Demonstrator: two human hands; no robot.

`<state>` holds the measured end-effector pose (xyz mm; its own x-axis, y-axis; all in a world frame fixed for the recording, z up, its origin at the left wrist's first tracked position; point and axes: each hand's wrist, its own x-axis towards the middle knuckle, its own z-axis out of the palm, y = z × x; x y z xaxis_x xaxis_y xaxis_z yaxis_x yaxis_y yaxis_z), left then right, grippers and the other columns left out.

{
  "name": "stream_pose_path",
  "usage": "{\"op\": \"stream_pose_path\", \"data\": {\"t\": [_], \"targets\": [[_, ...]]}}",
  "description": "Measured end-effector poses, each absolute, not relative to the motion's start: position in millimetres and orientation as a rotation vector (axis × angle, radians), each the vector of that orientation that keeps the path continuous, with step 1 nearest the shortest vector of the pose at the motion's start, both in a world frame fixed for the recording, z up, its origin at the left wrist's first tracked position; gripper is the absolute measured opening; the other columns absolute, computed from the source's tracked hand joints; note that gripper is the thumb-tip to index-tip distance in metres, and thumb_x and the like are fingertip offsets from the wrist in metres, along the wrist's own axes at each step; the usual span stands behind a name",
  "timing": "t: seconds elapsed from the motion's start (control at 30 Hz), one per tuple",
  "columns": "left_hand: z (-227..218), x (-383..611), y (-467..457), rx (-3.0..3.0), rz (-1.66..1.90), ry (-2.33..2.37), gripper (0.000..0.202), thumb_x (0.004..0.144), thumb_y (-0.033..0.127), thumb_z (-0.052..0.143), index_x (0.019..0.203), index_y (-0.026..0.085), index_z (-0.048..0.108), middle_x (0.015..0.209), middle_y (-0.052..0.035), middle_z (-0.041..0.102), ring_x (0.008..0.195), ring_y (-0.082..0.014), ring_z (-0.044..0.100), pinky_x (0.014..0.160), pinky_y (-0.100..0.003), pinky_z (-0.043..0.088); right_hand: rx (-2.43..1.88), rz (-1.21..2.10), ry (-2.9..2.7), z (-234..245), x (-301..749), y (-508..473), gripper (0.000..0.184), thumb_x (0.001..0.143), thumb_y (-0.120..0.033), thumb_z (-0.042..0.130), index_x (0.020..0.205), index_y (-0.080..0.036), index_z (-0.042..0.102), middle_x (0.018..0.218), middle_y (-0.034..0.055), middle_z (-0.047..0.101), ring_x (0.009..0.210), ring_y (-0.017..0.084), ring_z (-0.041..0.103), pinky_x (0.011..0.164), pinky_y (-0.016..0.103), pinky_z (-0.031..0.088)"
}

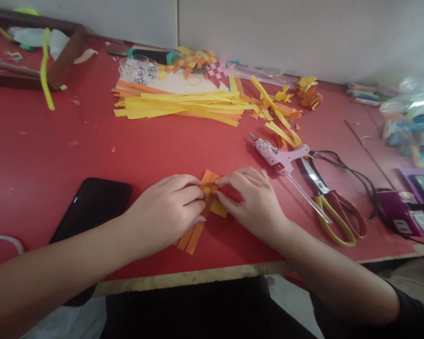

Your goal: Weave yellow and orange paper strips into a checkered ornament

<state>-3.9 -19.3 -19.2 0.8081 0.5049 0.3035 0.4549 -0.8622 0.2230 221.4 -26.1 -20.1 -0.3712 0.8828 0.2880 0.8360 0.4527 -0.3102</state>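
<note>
Between my hands, low over the red table, are orange paper strips crossed with a yellow strip. My left hand is closed on the orange strips from the left, its fingers curled over them. From the right, my right hand pinches the crossing strips between thumb and forefinger. Part of the paper is covered by my fingers, so how the strips interlace does not fully show. A black phone lies beside my left forearm.
A pink glue gun and scissors lie right of my right hand. Farther back are yellow paper strips, woven paper fish and a dark wooden tray. A purple power box sits at the right.
</note>
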Motion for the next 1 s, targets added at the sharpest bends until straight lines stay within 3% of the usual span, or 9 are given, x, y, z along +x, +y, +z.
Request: {"op": "stream_pose_path", "data": {"t": [0.17, 0.43, 0.63, 0.77, 1.0], "targets": [[-18.6, -5.0, -17.3, 2.807, 0.521, 0.737, 0.022, 0.099, 0.023, 0.057, 0.104, 0.01, 0.073, 0.102, -0.01, 0.074, 0.104, -0.0262, 0.066, 0.099, -0.049, 0.056, -1.434, 0.189, -2.293, -20.0, 223.2, -25.5, 0.013, 0.085, -0.032, 0.073, 0.089, -0.022, 0.066, 0.086, 0.0039, 0.075, 0.086, 0.024, 0.065, 0.078, 0.037, 0.043], [-15.2, -2.7, -19.0, 2.848, 0.536, 0.787, 0.021, 0.095, 0.024, 0.063, 0.107, 0.009, 0.073, 0.1, -0.0123, 0.072, 0.112, -0.032, 0.061, 0.11, -0.06, 0.043, -1.475, 0.226, -2.291, -18.9, 223.3, -25.1, 0.002, 0.089, -0.026, 0.066, 0.089, -0.024, 0.066, 0.089, 0.0027, 0.076, 0.088, 0.023, 0.064, 0.079, 0.036, 0.042], [-13.9, -1.3, -19.5, 2.879, 0.489, 0.803, 0.017, 0.094, 0.023, 0.064, 0.098, 0.009, 0.073, 0.098, -0.012, 0.069, 0.114, -0.0337, 0.057, 0.109, -0.059, 0.044, -1.478, 0.271, -2.269, -18.7, 222.5, -24.2, 0.004, 0.089, -0.026, 0.067, 0.088, -0.024, 0.066, 0.088, 0.0027, 0.076, 0.086, 0.022, 0.064, 0.079, 0.036, 0.042], [-14.7, -0.5, -23.0, 2.912, 0.503, 0.888, 0.02, 0.094, 0.026, 0.064, 0.1, 0.01, 0.073, 0.107, -0.0152, 0.067, 0.116, -0.0368, 0.053, 0.1, -0.056, 0.05, -1.483, 0.315, -2.265, -17.7, 223.1, -24.0, 0.003, 0.088, -0.023, 0.067, 0.089, -0.023, 0.065, 0.088, 0.0026, 0.075, 0.085, 0.022, 0.064, 0.078, 0.036, 0.043], [-16.5, -1.3, -27.0, 2.952, 0.538, 0.899, 0.022, 0.098, 0.026, 0.059, 0.106, 0.011, 0.073, 0.098, -0.0087, 0.072, 0.108, -0.0327, 0.054, 0.094, -0.049, 0.049, -1.457, 0.349, -2.261, -19.3, 224.0, -21.9, 0.001, 0.09, -0.022, 0.066, 0.09, -0.023, 0.065, 0.087, 0.0032, 0.075, 0.086, 0.023, 0.066, 0.079, 0.038, 0.047]]}}
